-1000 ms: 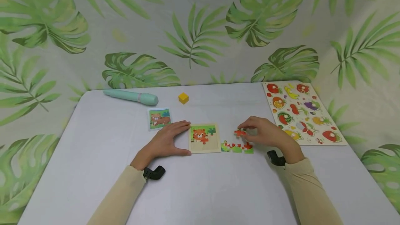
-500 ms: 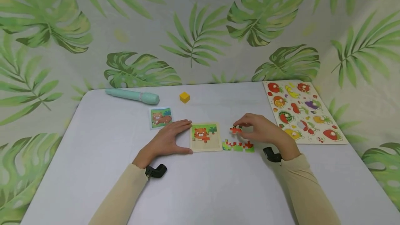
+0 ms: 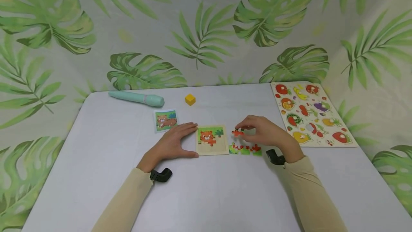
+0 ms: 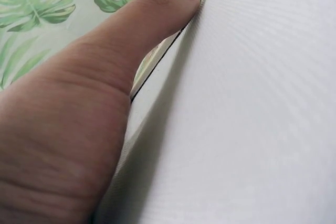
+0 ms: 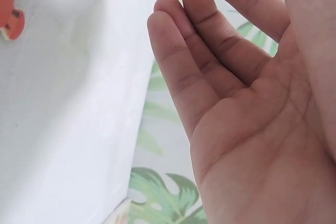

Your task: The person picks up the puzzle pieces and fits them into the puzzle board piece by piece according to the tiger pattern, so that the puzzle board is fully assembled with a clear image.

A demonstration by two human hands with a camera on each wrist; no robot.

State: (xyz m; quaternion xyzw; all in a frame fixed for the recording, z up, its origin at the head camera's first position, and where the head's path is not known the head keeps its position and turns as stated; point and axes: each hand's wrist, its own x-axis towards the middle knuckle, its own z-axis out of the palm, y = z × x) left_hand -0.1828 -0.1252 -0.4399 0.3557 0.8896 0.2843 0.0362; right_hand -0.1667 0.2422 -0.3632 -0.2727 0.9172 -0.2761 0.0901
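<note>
A small wooden jigsaw board (image 3: 215, 149) lies mid-table, with a tiger's head and some green pieces in its upper part and bare wood below. My left hand (image 3: 172, 144) is spread at its left side, fingertips by the upper corner and thumb at the lower one. The left wrist view shows that thumb (image 4: 131, 35) resting on the board's edge. Just right of the board, my right hand (image 3: 265, 131) pinches an orange jigsaw piece (image 3: 238, 133) between thumb and fingers. Below that piece, several joined green-and-red jigsaw pieces (image 3: 245, 150) lie in a row beside the board.
A tiger picture card (image 3: 166, 120) lies behind my left hand. Farther back are a yellow block (image 3: 190, 99) and a teal tapered stick (image 3: 136, 98). At the right stands out a flat fruit puzzle board (image 3: 309, 117). Leaf-patterned cloth (image 3: 199, 35) hangs behind the white table.
My right hand has moved left with the orange jigsaw piece, from above the right of the loose row to close beside the board. My left hand has stayed at the board's left side.
</note>
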